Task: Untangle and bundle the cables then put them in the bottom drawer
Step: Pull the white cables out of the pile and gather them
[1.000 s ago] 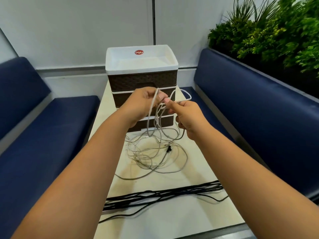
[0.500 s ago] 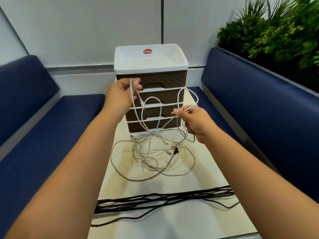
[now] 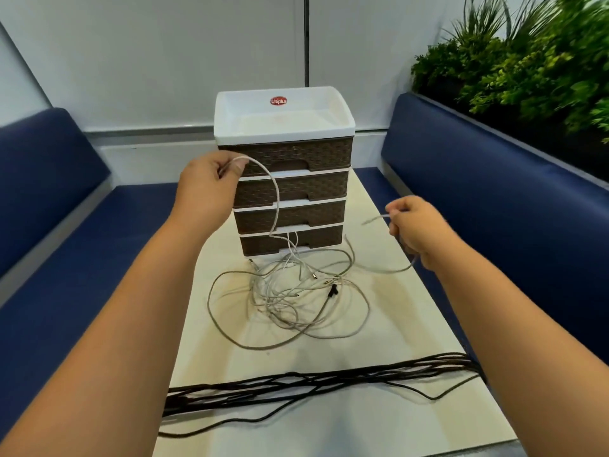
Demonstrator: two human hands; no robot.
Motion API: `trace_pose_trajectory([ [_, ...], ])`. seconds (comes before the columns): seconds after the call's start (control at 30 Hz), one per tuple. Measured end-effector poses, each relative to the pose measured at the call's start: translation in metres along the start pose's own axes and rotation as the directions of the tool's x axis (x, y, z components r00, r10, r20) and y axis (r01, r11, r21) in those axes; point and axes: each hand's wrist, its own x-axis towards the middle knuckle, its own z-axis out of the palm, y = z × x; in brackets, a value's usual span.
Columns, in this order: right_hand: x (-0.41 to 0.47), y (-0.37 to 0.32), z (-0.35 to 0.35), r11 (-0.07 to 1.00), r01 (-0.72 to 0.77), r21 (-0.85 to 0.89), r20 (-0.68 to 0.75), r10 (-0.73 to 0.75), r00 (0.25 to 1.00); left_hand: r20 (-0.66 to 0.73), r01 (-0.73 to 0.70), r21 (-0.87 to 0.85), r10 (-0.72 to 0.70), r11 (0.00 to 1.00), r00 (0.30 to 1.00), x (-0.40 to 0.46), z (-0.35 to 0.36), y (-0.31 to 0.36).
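my left hand (image 3: 211, 189) was pinched shut on a thin white braided cable (image 3: 276, 206), lifted in front of the top drawers, and my right hand (image 3: 416, 225) was closed on a thin grey cable end (image 3: 374, 220) out at about three o'clock from the pile. half a second earlier both hands had sat much closer together over the tangle; now they had drawn well apart, and the two strands they held had separated. from my left fingers the white cable arched down to the loose tangle of pale cables (image 3: 290, 295) lying on the cream tabletop (image 3: 389, 328). the grey one ran from my right hand down and back to the same pile.

i judged that the knot was loosening but far from cleared, since the loops in the pile were crossed over each other. nothing was bundled yet.

at twelve o'clock from the tangle stood the brown woven-pattern plastic drawer unit with a white top tray (image 3: 285, 127), and its bottom drawer (image 3: 290, 243) looked shut. at six o'clock, nearer me, the long black cables (image 3: 316, 380) lay stretched across the table, apart from the pale ones.
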Motion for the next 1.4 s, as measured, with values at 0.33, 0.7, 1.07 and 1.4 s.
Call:
trace_pose_trajectory([
  [0.33,-0.090,-0.051,-0.097,0.725,0.384,0.571,0.015,-0.477,0.879,0.350,0.160,-0.604,0.080,0.781,0.933,-0.087,-0.006,0.066],
  [0.7,-0.176,-0.034,-0.158,0.605,0.151,0.782,0.193,-0.465,0.864,0.864,0.463,-0.211,-0.058,0.861,0.501,-0.228,0.041,0.074],
  [1.07,-0.196,0.057,-0.110,0.629,-0.317,0.710,0.520,-0.165,0.838,0.816,0.064,0.198,-0.201,0.978,0.542,-0.290,0.097,0.046],
  [1.4,-0.215,0.077,-0.044,0.653,-0.334,0.680,0.589,-0.215,0.779,0.345,0.285,-0.475,-0.121,0.833,0.931,-0.254,0.100,0.106],
])
